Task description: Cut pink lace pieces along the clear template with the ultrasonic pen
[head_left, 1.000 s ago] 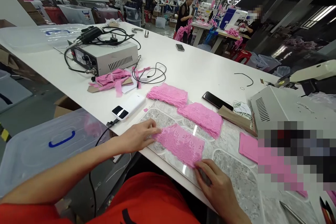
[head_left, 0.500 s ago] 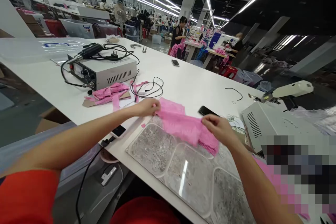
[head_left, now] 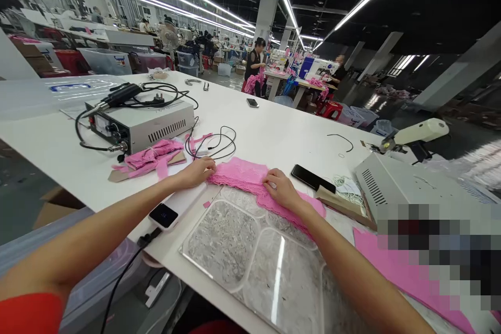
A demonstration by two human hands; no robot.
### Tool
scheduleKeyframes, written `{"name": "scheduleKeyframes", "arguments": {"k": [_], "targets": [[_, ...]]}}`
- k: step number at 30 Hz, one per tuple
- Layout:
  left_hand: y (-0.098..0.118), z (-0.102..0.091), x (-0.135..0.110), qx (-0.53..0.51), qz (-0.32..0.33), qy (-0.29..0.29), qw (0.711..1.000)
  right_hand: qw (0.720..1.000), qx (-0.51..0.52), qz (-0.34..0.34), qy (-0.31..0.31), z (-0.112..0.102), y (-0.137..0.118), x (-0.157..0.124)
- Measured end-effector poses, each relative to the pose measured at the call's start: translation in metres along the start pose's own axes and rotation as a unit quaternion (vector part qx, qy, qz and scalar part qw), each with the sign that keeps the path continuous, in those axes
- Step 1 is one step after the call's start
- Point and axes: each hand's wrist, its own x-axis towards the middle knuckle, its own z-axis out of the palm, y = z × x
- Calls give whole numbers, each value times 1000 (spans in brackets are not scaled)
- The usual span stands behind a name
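Observation:
A stack of pink lace pieces lies on the white table just beyond a clear plastic template. My left hand rests flat on the stack's left end, fingers stretched out. My right hand presses on the stack's right end, fingers down on the lace. A second pink lace pile lies partly under my right wrist.
A grey control box with cables stands at the left, pink scraps on cardboard before it. A white power bank, a black phone, another grey machine and pink fabric surround me. People work at far tables.
Both hands lifted the lace piece off the clear template, carried it away from me and laid it on the far stack. The head view rose.

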Motion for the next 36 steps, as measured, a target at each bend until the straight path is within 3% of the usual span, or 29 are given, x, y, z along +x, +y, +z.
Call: {"name": "scheduleKeyframes", "arguments": {"k": [3, 6, 10, 13, 17, 24, 31, 36], "targets": [[17, -1, -1, -3, 24, 3, 1000, 1000, -5, 24, 20, -15, 2, -19], [55, 10, 5, -25, 88, -35, 995, 998, -15, 63, 27, -43, 3, -46], [108, 46, 18, -40, 162, -104, 980, 995, -31, 98, 5, -68, 1, -87], [130, 72, 33, -27, 167, -122, 978, 994, -43, 103, -7, -72, 2, -108], [134, 86, 49, -12, 146, -131, 981, 994, -41, 97, -15, -68, 7, -118], [131, 77, 54, 7, 138, -157, 978, 995, -37, 92, -5, -64, 11, -119], [134, 84, 51, 12, 111, -194, 975, 998, -50, 44, 20, -60, 24, -127], [131, 79, 59, -23, 104, -216, 970, 998, -58, 35, 2, -63, 30, -124]]}}
